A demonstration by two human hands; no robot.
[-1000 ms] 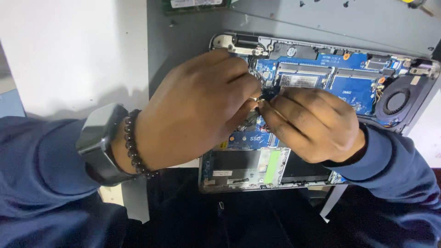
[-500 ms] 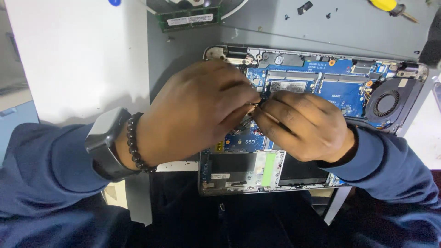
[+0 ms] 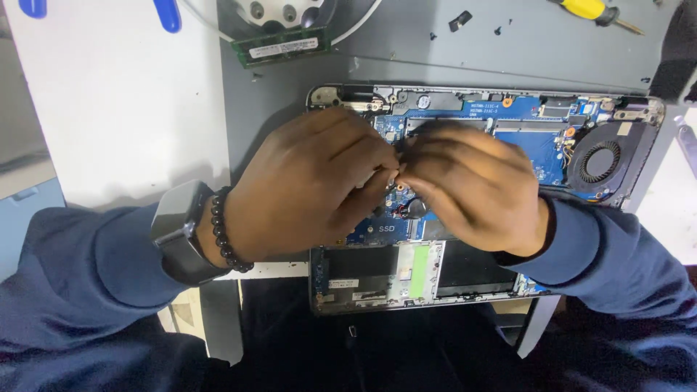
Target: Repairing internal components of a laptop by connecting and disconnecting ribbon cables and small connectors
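Grey tabletop (image 3: 290, 109) under opened laptop (image 3: 508, 123); left hand (image 3: 305, 185) and right hand (image 3: 472, 185) meeting fingertips above blue board (image 3: 537, 145), grip state impossible to tell.

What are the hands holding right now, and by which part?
It cannot be told. The left hand and right hand meet fingertip to fingertip over the opened laptop, hiding anything pinched between them.

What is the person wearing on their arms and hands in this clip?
Both hands are bare, no gloves. The left hand has a dark grey square smartwatch at the wrist, with a bracelet of round black beads beside it. The right hand wears nothing. Both arms are in long dark navy blue fabric sleeves reaching the wrists.
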